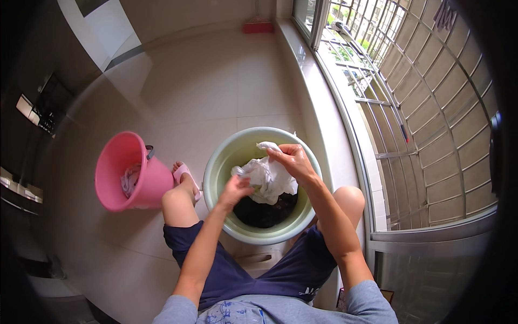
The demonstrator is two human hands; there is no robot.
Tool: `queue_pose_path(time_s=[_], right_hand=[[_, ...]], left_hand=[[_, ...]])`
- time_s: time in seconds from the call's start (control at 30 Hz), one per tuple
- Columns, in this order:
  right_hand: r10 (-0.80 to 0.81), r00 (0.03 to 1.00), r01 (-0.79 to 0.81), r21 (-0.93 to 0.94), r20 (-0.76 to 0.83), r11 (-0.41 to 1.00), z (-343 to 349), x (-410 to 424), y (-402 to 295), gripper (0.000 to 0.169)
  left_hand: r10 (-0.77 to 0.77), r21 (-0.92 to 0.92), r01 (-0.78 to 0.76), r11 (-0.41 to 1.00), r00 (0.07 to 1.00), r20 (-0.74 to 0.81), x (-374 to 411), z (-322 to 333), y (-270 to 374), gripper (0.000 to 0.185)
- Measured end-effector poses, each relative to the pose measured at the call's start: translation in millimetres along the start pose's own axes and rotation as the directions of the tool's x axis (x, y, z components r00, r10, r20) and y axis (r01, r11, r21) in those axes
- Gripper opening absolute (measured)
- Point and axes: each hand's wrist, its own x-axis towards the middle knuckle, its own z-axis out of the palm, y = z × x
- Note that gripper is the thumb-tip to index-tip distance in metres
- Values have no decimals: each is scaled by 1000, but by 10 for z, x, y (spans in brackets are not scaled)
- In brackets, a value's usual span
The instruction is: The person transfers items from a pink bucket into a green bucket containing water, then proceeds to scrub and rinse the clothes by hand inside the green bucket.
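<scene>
A wet white cloth (265, 178) hangs crumpled inside a large pale green plastic tub (210, 170) between my knees. My right hand (293, 160) pinches a bunched end of it between thumb and fingers, near the tub's far right side. At the cloth's left edge is my left hand (236, 192), blurred, with its fingers apart; whether they touch the fabric is unclear. Below the cloth, dark fabric (263, 212) lies at the bottom of the tub.
A pink bucket (156, 182) with some light cloth (130, 180) inside stands to the left, close to my slippered foot (188, 178). On the right run a raised tiled ledge (323, 121) and a window with metal bars (425, 121). A red dustpan (258, 26) rests by the far wall.
</scene>
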Motion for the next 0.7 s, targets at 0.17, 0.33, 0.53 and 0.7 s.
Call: queue_pose_path(time_s=[0.17,0.33,0.53,0.7], right_hand=[[-53,999,52,144,1,988,125,-51,-53,26],[-41,992,65,201,-120,978,-151,-16,-5,27],[-53,992,85,295,-115,952,-138,-87,-32,26],[-112,991,132,383,-76,914,-47,-111,-135,23]], left_hand=[[215,686,-207,698,974,76,83,242,-663,49],[93,310,-88,947,996,0,218,51,-501,13],[46,470,-116,875,986,159,-15,80,-66,20],[533,694,-459,555,836,127,175,510,-519,35]])
